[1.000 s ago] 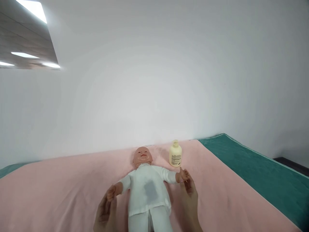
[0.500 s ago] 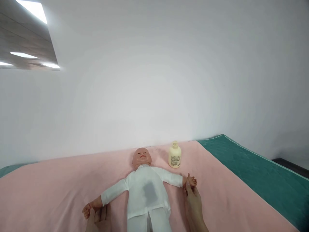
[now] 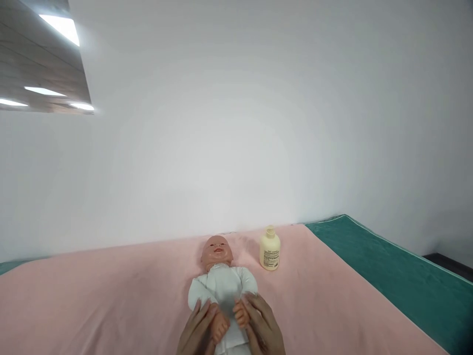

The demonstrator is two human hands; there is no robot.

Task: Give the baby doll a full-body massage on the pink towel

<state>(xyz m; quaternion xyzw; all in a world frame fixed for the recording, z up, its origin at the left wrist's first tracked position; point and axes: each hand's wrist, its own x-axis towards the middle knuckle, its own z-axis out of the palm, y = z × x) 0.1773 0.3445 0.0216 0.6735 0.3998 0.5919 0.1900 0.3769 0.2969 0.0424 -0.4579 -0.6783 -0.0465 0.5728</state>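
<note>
A baby doll [image 3: 224,285] in a white long-sleeved top lies on its back, head away from me. Both its arms are bent in, so the doll's small hands lie over its belly. My left hand [image 3: 195,328] is closed around the doll's wrist on the left, fingers on top of the sleeve's end. On the other side, my right hand [image 3: 264,324] grips the other wrist, thumb underneath. The doll's legs are mostly out of view at the bottom edge.
A pale yellow bottle [image 3: 269,250] with an open neck stands right of the doll's head. The pink sheet [image 3: 129,291] covers a green surface [image 3: 384,266] that shows at right. A white wall [image 3: 229,138] rises behind.
My hands have brought the doll's arms from spread wide at its sides inward over its belly. The view has tilted slightly, so the doll and bottle sit lower.
</note>
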